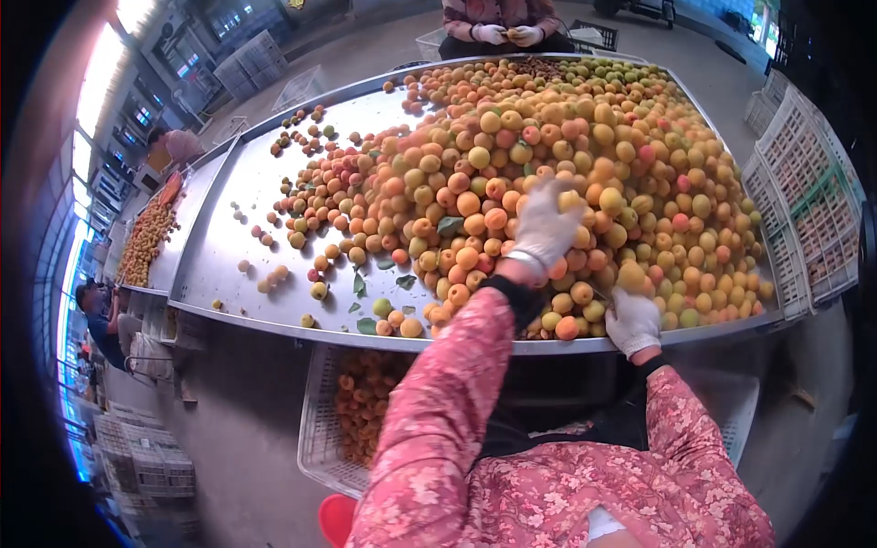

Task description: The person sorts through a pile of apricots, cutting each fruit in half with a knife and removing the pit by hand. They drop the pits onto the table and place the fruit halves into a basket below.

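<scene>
Apricots (475, 157), yellow to orange-red, lie in a large heap on a metal sorting table (224, 265). My left hand (546, 224), in a white glove, reaches far over the middle of the heap, its fingers smeared by motion among the fruit. Close to the table's front edge, my gloved right hand (634, 321) is closed on an apricot (630, 276) at its fingertips. Green leaves (449, 226) are scattered among the fruit.
Below the table's front edge stands a white crate (315, 438) of apricots, beside a red bucket (337, 519). Stacked crates (804, 192) flank the right side. Across the table sits a person (501, 23) in white gloves. Another table (187, 205) with fruit adjoins at left.
</scene>
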